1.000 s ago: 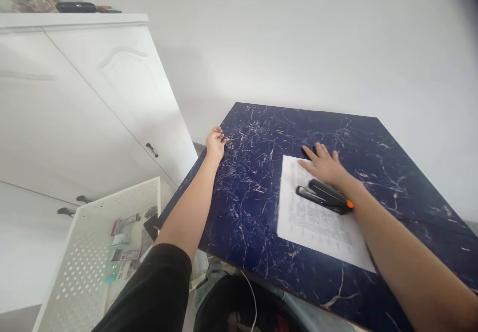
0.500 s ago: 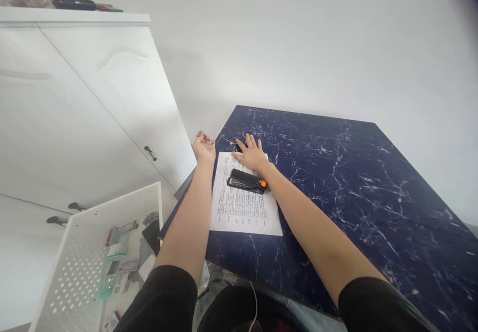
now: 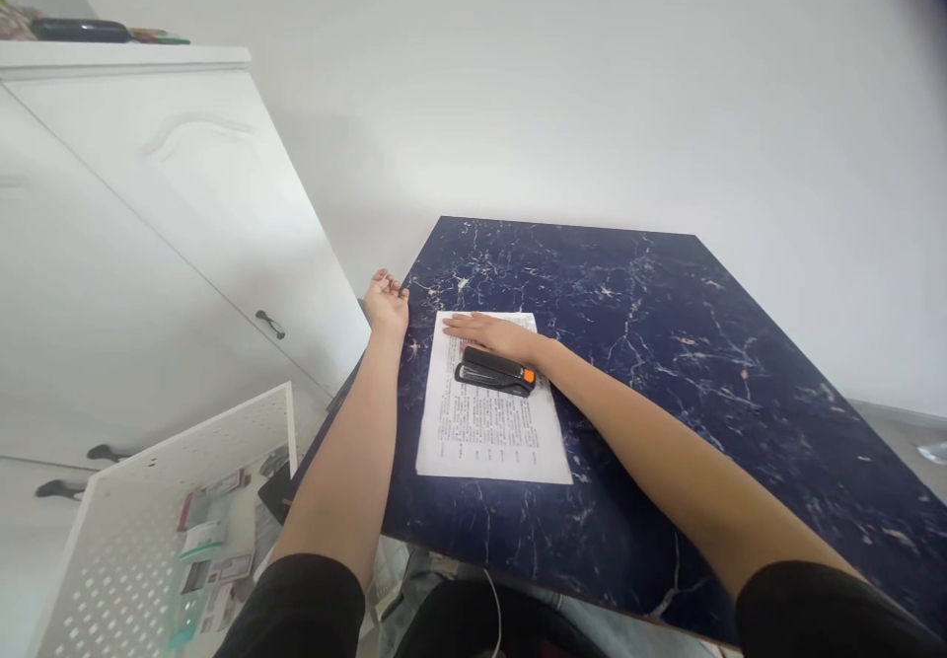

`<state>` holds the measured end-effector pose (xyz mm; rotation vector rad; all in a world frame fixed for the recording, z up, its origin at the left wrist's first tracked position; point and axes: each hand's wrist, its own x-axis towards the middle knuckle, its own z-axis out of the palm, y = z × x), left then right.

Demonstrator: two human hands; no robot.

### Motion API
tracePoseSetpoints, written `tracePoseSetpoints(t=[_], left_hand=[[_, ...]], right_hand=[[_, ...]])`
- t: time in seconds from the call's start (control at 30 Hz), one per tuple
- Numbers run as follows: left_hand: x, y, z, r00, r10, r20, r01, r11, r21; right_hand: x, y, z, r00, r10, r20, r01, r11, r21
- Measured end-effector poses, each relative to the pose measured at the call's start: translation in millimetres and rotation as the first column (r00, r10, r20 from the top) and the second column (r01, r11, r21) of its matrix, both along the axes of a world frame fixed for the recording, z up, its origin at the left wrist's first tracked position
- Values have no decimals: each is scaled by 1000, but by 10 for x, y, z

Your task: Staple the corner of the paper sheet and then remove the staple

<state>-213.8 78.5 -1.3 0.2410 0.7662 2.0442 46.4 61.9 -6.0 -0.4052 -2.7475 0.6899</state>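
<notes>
Head view gives me the right grip [image 3: 492,334], a bare hand laid flat, fingers together, on the far part of a printed paper [image 3: 488,446] and clasping nothing. A black stapler [image 3: 497,372] lies on that paper just nearer me; whether palm and stapler touch, I cannot tell. My left grip [image 3: 388,305] is half-curled, seemingly empty, at the left edge of the surface [image 3: 702,342]. As I judge it, the paper is already placed near that edge; neither it nor the stapler is lifted, and any stapling is impossible to make out. A second ago both lay farther right; half a second ago the right fingers spread past the paper's far edge, and now they rest on it, pointing left.
</notes>
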Motion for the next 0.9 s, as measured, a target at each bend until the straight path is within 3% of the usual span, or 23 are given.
tracePoseSetpoints(t=[0.23,0.33,0.4,0.47,0.57,0.6,0.63,0.67,0.77,0.83,0.9], left_hand=[[311,15,19,964,22,-264,-6,998,60],[581,-33,55,933,-27,-360,61,995,84],[823,-96,68,906,-83,-414,129,988,84],[1102,-189,69,877,-159,-454,209,976,61],[1532,-375,49,823,-276,-497,311,950,-12],[1661,-440,38,811,-305,-498,329,943,-43],[1777,-503,25,801,-340,-493,353,933,-69],[1874,-560,11,785,-375,-494,381,920,-92],[2049,-679,-39,685,-442,-579,454,881,-135],[2080,-709,-72,615,-439,-654,470,871,-143],[2075,-712,-98,591,-416,-691,457,879,-139]], right_hand=[[1095,-81,41,989,-145,22,145,988,-45],[1334,-80,55,983,-185,15,186,980,-74],[1415,-64,100,956,-275,-99,264,958,-110],[1499,-52,179,814,-484,-321,449,875,-180],[1700,-120,328,342,-762,-550,706,595,-384],[1781,-182,371,211,-804,-556,739,504,-448],[1861,-262,403,129,-836,-533,749,434,-500],[1935,-357,421,99,-869,-485,747,387,-541],[2095,-647,384,167,-937,-307,766,319,-558],[2148,-766,307,192,-949,-248,839,290,-459],[2168,-803,233,207,-949,-239,901,280,-332]])
